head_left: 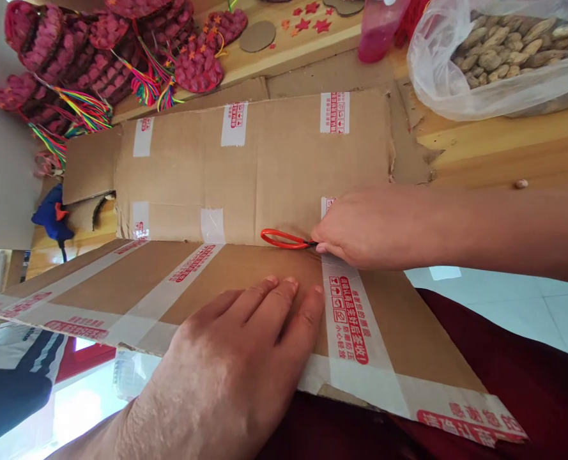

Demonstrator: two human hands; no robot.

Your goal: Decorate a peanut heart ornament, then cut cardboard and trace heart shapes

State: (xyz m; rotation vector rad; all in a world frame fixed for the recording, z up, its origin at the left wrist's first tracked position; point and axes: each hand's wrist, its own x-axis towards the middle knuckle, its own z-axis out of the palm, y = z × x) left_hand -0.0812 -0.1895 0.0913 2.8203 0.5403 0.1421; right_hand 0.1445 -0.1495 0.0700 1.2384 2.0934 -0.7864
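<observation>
A large brown cardboard sheet (288, 166) is folded along a crease, its near panel (245, 262) hanging toward me over the edge. White tape strips with red print (351, 313) cross the fold. My right hand (355, 230) is closed around the blade end of a pair of scissors (284, 239), whose red handles point left along the crease. The blades are mostly hidden under the fingers. My left hand (245, 351) lies flat on the near panel, fingers stretched out and close to the tape.
Pink decorated pieces with colourful tassels (101, 57) are piled at the back left. Red stars (312, 19), a pink container (379, 32) and a clear plastic bag (437, 83) of peanuts (499, 54) stand along the back. A person's dark clothing (10, 396) shows at lower left.
</observation>
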